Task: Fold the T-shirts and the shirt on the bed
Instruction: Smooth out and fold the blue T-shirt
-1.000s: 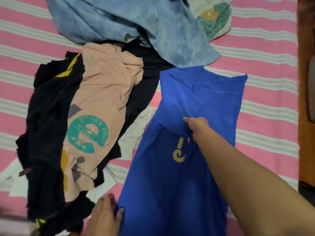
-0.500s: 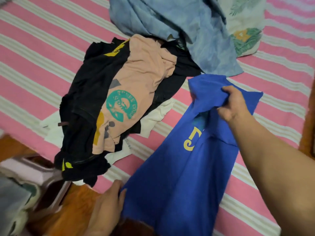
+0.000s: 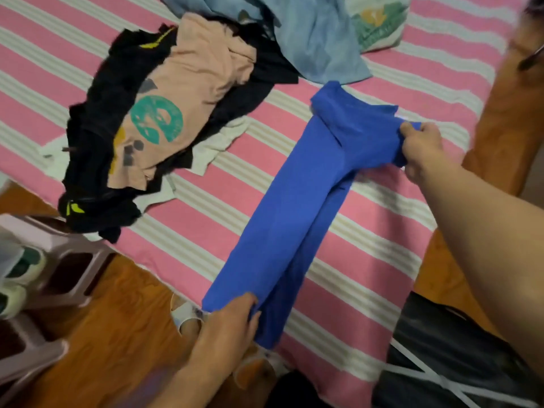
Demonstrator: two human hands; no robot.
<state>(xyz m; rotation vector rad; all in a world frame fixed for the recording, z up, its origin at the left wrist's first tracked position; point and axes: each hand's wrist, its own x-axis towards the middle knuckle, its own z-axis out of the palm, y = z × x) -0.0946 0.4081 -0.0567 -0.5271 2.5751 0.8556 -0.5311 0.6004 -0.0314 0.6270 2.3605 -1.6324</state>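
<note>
The blue T-shirt (image 3: pixel 297 207) now lies folded narrower, one left hand (image 3: pixel 232 316) and one right hand (image 3: pixel 421 145) pinching its ends.

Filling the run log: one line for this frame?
step: fold blue tee lengthwise | left hand: grips hem | right hand: grips sleeve end | pile: unfolded
</note>
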